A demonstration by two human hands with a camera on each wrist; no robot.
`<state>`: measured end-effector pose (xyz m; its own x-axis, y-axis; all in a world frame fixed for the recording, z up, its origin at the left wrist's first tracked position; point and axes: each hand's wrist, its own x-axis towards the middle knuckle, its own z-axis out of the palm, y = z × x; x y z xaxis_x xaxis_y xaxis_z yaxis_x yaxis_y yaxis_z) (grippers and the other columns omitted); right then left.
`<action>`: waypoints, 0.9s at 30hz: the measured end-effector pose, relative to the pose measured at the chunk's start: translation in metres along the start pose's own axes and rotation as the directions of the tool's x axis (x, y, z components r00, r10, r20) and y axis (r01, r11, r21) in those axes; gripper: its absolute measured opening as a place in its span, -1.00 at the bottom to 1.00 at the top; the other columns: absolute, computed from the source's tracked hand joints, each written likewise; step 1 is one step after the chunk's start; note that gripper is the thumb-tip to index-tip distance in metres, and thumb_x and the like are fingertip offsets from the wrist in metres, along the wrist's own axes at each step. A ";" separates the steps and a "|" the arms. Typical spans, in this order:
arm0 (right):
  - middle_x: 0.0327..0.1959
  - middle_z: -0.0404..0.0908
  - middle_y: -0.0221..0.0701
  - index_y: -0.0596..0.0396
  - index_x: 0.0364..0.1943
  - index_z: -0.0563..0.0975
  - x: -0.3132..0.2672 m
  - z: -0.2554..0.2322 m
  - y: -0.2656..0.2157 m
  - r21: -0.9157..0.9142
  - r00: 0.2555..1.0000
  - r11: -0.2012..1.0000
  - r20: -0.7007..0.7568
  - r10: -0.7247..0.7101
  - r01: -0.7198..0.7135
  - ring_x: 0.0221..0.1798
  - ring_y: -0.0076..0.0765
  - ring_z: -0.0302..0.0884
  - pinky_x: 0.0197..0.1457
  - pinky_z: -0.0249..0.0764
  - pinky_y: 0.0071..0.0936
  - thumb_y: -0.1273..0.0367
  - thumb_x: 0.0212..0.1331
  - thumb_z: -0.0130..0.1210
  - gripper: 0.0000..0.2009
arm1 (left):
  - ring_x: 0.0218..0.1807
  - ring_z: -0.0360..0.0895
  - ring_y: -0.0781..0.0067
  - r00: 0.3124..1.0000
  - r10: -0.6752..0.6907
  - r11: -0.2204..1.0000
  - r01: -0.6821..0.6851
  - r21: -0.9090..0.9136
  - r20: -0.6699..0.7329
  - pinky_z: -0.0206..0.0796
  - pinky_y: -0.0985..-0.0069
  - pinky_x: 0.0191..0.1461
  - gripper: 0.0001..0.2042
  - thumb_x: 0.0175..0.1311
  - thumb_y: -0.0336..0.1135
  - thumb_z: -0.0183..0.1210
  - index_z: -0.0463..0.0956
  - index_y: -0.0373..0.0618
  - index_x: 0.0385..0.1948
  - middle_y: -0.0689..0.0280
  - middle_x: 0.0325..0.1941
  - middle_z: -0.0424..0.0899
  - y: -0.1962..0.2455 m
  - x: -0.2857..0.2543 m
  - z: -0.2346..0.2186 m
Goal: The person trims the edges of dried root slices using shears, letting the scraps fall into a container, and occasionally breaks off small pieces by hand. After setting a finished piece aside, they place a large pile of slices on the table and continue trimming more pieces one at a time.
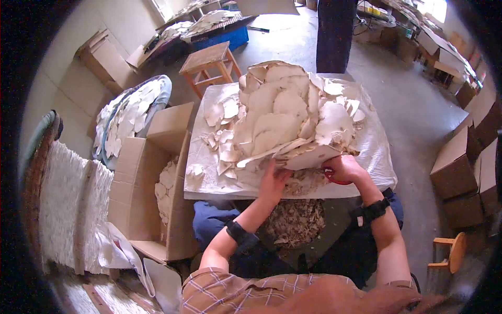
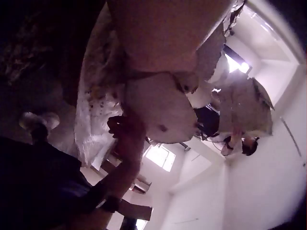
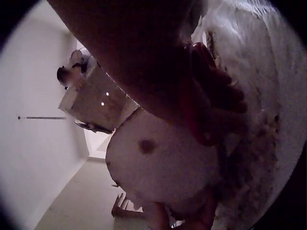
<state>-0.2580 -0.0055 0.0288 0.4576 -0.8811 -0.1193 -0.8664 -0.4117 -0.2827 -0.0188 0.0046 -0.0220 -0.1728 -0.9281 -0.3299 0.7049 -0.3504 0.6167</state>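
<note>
A tall pile of pale, flat, irregular slices (image 1: 285,112) lies on a table draped in a white sheet (image 1: 209,180). My left hand (image 1: 274,180) grips the near edge of one large pale slice (image 1: 308,156), also seen as a rounded pale slice (image 2: 160,108) and a spotted slice (image 3: 158,167). My right hand (image 1: 342,168) holds red-handled scissors (image 1: 334,179) at that slice's right edge; the red handle (image 3: 194,91) wraps my fingers. The blades are hidden.
A heap of brownish trimmings (image 1: 295,220) lies in my lap below the table edge. An open cardboard box (image 1: 157,178) with more slices stands to the left. A wooden stool (image 1: 212,63) and a standing person (image 1: 334,31) are beyond the table; boxes (image 1: 460,162) are at the right.
</note>
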 end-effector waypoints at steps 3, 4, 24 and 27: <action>-0.43 0.53 -0.31 -0.12 -0.35 0.51 -0.004 -0.011 0.003 -0.020 1.000 1.000 0.005 -0.015 0.016 -0.36 -0.17 0.48 -0.33 0.40 -0.33 0.29 -0.17 0.02 -0.79 | -0.15 0.37 0.33 0.998 0.067 0.997 -0.067 -0.035 -0.005 0.28 0.37 -0.07 -0.50 0.06 -0.07 0.12 0.21 -0.11 -0.01 0.28 -0.17 0.39 -0.009 0.001 0.006; -0.43 0.53 -0.31 -0.12 -0.35 0.51 -0.005 -0.011 0.005 -0.012 1.000 1.000 0.005 -0.013 0.013 -0.36 -0.17 0.48 -0.33 0.40 -0.33 0.29 -0.17 0.02 -0.79 | -0.19 0.37 0.38 0.995 0.098 0.992 -0.099 0.072 0.015 0.28 0.40 -0.11 -0.52 0.05 -0.07 0.12 0.24 -0.12 -0.04 0.29 -0.21 0.40 -0.012 0.004 0.004; -0.47 0.52 -0.34 -0.09 -0.47 0.50 -0.010 -0.013 0.034 -0.050 0.999 0.999 -0.038 -0.003 0.002 -0.38 -0.12 0.48 -0.34 0.40 -0.22 0.29 -0.17 0.01 -0.86 | -0.32 0.38 0.54 0.976 0.217 0.968 -0.214 0.132 -0.009 0.26 0.54 -0.26 -0.63 0.02 -0.05 0.15 0.38 -0.16 -0.29 0.37 -0.35 0.41 -0.005 0.026 0.034; -0.47 0.52 -0.33 -0.11 -0.46 0.51 -0.011 -0.027 0.026 -0.023 0.999 0.999 0.032 0.032 -0.032 -0.40 -0.13 0.48 -0.35 0.41 -0.22 0.28 -0.20 0.03 -0.85 | -0.17 0.37 0.48 0.870 0.444 0.020 -0.249 0.968 0.215 0.28 0.54 -0.16 -0.51 -0.04 -0.25 0.21 0.25 -0.17 -0.05 0.29 -0.15 0.38 -0.018 0.009 0.030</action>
<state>-0.2911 -0.0123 0.0480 0.4354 -0.8861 -0.1587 -0.8848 -0.3888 -0.2568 -0.0537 -0.0014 -0.0147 0.0151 -0.9899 0.1408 -0.6091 0.1026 0.7864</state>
